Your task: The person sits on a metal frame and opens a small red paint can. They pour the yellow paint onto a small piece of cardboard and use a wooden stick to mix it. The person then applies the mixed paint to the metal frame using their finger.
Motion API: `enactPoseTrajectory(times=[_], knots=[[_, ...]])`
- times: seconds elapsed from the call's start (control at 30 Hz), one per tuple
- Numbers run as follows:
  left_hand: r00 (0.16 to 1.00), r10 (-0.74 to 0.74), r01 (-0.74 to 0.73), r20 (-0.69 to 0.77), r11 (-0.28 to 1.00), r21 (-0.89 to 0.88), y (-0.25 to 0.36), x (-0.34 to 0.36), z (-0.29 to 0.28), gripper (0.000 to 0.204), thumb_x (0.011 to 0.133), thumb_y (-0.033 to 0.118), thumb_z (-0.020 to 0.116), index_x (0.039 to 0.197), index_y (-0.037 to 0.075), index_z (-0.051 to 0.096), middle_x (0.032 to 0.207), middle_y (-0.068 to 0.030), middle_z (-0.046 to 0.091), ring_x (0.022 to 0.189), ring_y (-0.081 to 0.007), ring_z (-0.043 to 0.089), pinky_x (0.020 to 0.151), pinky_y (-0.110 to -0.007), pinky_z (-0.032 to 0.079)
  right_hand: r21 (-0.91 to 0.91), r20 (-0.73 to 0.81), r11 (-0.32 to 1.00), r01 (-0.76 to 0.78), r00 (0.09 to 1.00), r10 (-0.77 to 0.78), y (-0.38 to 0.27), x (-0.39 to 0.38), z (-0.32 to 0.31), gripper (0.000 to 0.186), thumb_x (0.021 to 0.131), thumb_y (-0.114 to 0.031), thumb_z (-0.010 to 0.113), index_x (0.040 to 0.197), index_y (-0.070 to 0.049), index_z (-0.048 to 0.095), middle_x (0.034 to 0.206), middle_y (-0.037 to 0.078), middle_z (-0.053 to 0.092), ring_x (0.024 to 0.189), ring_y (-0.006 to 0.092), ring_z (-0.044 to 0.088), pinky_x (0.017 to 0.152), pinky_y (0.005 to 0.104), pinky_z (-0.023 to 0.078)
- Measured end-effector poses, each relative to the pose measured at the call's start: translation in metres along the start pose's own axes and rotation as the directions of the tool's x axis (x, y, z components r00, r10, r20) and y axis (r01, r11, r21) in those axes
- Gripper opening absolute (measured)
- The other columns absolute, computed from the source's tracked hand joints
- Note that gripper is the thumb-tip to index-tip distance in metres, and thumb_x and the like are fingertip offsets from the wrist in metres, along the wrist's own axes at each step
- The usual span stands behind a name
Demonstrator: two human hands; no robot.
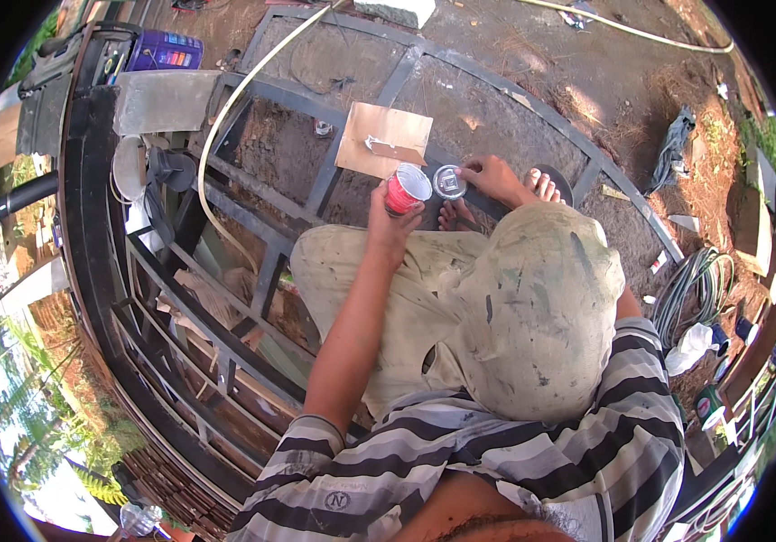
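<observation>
My left hand (pixel 392 222) is wrapped round a small red tin (pixel 398 200), tilted so that its pale open mouth shows. Just to the right, my right hand (pixel 492 180) pinches the rim of a round metal lid (pixel 449 183). Lid and tin are close together but apart. Beyond them lies a square tan board (pixel 379 128) with a smear of white paste (pixel 373 143) on it. A flat brown strip (pixel 397 153) rests across the board's near part.
Grey metal frames (pixel 403 72) lie on the dirt ahead, and a dark barred frame (pixel 198 361) is at my left. A pale hose (pixel 225 108) crosses there. A purple bucket (pixel 164 51) stands far left; coiled cable (pixel 695 287) lies at right. My bare foot (pixel 543 186) is beside my right hand.
</observation>
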State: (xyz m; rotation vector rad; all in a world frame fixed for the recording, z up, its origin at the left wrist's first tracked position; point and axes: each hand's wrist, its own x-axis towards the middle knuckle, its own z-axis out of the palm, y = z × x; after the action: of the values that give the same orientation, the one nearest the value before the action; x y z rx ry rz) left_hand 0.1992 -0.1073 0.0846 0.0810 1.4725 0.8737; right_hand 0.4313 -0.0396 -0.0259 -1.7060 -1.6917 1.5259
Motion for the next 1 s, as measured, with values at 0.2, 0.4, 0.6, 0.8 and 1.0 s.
enactPoseTrajectory(times=[0.2, 0.4, 0.6, 0.8, 1.0], knots=[[0.999, -0.002, 0.002, 0.032, 1.0, 0.01, 0.001, 0.0, 0.003, 0.062, 0.098, 0.062, 0.043, 0.133, 0.013, 0.058, 0.117, -0.0113, 0.068, 0.106, -0.0289, 0.066, 0.102, -0.047, 0.047, -0.061, -0.06, 0.994, 0.095, 0.993, -0.099, 0.003, 0.009, 0.003, 0.037, 0.082, -0.03, 0.083, 0.103, 0.0, 0.075, 0.087, 0.012, 0.075, 0.079, 0.021, 0.072, 0.072, 0.0371, 0.056], [0.975, 0.033, 0.006, 0.222, 0.985, -0.174, 0.011, -0.007, -0.002, 0.065, 0.098, 0.061, 0.043, 0.128, 0.006, 0.062, 0.116, -0.0137, 0.067, 0.104, -0.0284, 0.066, 0.094, -0.043, 0.051, 0.457, -0.037, 0.889, -0.021, 0.998, 0.043, -0.027, -0.006, -0.035, 0.023, 0.088, -0.014, 0.079, 0.104, -0.001, 0.067, 0.091, 0.006, 0.073, 0.084, 0.0139, 0.07, 0.071, 0.0295, 0.057], [0.862, 0.253, 0.059, 0.439, 0.81, -0.583, 0.096, -0.077, 0.021, 0.072, 0.097, 0.062, 0.045, 0.129, 0.0, 0.059, 0.114, -0.0166, 0.066, 0.105, -0.0304, 0.065, 0.09, -0.041, 0.054, 0.773, -0.286, 0.566, 0.287, 0.954, -0.094, -0.175, -0.09, -0.109, 0.021, 0.095, -0.012, 0.074, 0.108, -0.003, 0.06, 0.105, 0.006, 0.066, 0.095, 0.0118, 0.066, 0.082, 0.0287, 0.059], [0.563, 0.491, -0.194, 0.665, 0.861, -0.471, 0.177, -0.223, 0.093, 0.077, 0.096, 0.067, 0.047, 0.132, 0.0, 0.058, 0.112, -0.0196, 0.067, 0.099, -0.0319, 0.067, 0.083, -0.043, 0.057, 0.45, -0.763, 0.329, 0.83, 0.549, -0.342, -0.309, -0.203, -0.16, 0.025, 0.097, -0.008, 0.07, 0.119, 0.002, 0.062, 0.107, 0.008, 0.07, 0.096, 0.0133, 0.067, 0.09, 0.031, 0.056], [0.545, 0.429, -0.311, 0.72, 0.901, -0.301, 0.146, -0.3, 0.141, 0.069, 0.099, 0.066, 0.041, 0.134, 0.009, 0.058, 0.115, -0.0116, 0.068, 0.097, -0.029, 0.068, 0.083, -0.043, 0.056, -0.344, -0.724, 0.46, 0.818, 0.081, -0.685, -0.343, -0.277, -0.176, 0.029, 0.09, -0.002, 0.075, 0.119, -0.002, 0.075, 0.118, 0.015, 0.076, 0.123, 0.0287, 0.068, 0.105, 0.0402, 0.052]])
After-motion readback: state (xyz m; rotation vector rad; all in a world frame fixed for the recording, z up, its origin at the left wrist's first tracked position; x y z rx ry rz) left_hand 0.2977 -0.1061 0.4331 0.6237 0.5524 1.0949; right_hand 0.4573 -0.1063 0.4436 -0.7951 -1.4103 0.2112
